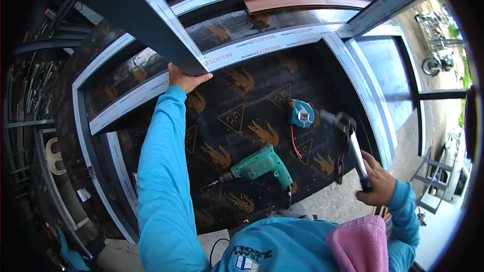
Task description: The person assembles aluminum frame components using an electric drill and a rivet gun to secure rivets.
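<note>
My left hand (185, 78) grips the lower end of a dark upright metal profile (169, 25), where it meets a long frame bar (262, 44) with printed film. In my right hand (378, 181) is a hammer (357, 153), held by its dark grip at the right of the table; its head is slightly blurred. Between my arms, a green power drill (262, 166) lies on its side on the black printed board (242, 90), its bit pointing left. A teal tape measure (302, 114) with a red strap lies above the drill, left of the hammer head.
A reddish-brown profile (307, 2) lies across the far bars. Another frame member (396, 2) rises at upper right. Scrap metal pieces (30, 95) are stacked at left. A motorcycle (437, 64) and a white vehicle (456, 171) stand beyond the table.
</note>
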`<state>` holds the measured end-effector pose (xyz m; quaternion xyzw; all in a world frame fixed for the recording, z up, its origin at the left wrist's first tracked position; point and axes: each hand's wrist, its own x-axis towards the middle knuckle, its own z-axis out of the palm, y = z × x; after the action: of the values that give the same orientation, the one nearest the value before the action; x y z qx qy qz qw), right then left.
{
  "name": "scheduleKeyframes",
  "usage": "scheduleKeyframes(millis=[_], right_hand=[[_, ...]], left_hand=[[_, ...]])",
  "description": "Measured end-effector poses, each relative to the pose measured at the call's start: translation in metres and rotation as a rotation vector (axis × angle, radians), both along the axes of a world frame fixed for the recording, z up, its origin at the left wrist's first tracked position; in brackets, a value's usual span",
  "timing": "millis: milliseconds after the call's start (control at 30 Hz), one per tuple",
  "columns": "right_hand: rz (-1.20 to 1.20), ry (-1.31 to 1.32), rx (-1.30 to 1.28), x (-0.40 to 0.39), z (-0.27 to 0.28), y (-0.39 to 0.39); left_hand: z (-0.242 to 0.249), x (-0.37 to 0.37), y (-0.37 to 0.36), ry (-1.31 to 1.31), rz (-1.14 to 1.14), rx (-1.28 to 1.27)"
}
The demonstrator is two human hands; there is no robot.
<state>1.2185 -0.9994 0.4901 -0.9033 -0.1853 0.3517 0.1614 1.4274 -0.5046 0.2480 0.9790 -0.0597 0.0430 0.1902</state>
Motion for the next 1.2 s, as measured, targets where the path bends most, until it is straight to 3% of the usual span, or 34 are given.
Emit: scheduleKeyframes(millis=[33,100,167,267,300,367,400,433,500,533,567,700,767,833,900,1000,1200], right_hand=[[-0.063,0.192,-0.242,-0.024,0.032,-0.012],[-0.546,0.761,-0.189,-0.063,0.069,-0.022],[-0.266,0.424,-0.250,-0.124,0.069,-0.036],[-0.501,0.160,-0.306,-0.189,0.035,-0.033],[-0.574,0.010,-0.295,-0.208,0.011,-0.028],[-0.658,-0.318,-0.187,-0.240,-0.074,-0.043],[-0.687,-0.429,-0.107,-0.248,-0.120,-0.054],[-0.906,-0.525,0.200,-0.256,-0.193,-0.083],[-0.830,-0.508,0.342,-0.227,-0.319,-0.170],[-0.842,-0.378,0.197,-0.210,-0.304,-0.135],[-0.766,-0.319,0.232,-0.189,-0.302,-0.110],[-0.837,-0.671,-0.028,-0.138,-0.280,-0.047],[-0.756,-0.893,0.167,-0.109,-0.248,0.006],[-0.787,-0.339,0.429,-0.085,-0.225,0.041],[-0.570,-0.011,0.534,-0.065,-0.219,0.073],[-0.449,0.336,0.647,-0.046,-0.224,0.105],[-0.158,0.139,0.605,-0.028,-0.264,0.105]], left_hand=[[0.000,-0.001,0.000,-0.009,-0.025,-0.021],[-0.005,0.005,0.007,0.003,-0.043,-0.019],[-0.008,0.009,0.007,-0.048,-0.091,-0.063],[0.013,-0.001,0.016,-0.004,-0.035,-0.348],[0.008,0.002,0.022,0.088,-0.056,-0.474],[0.022,-0.005,0.016,0.066,-0.057,-0.292],[0.002,-0.002,0.015,-0.007,0.057,-0.135],[-0.015,0.002,0.016,-0.015,0.088,-0.137],[-0.029,0.007,0.018,-0.023,0.097,-0.285],[-0.010,0.002,0.020,0.032,0.101,-0.291],[-0.007,0.003,0.024,0.064,0.052,-0.305],[-0.029,0.010,0.019,-0.129,0.060,-0.230],[-0.024,0.007,0.019,-0.109,0.079,-0.211],[-0.023,0.005,0.020,-0.110,0.063,-0.191],[-0.031,0.006,0.020,-0.168,0.072,-0.187],[-0.030,0.005,0.021,-0.174,0.052,-0.187],[-0.025,-0.002,0.022,-0.213,0.044,-0.204]])
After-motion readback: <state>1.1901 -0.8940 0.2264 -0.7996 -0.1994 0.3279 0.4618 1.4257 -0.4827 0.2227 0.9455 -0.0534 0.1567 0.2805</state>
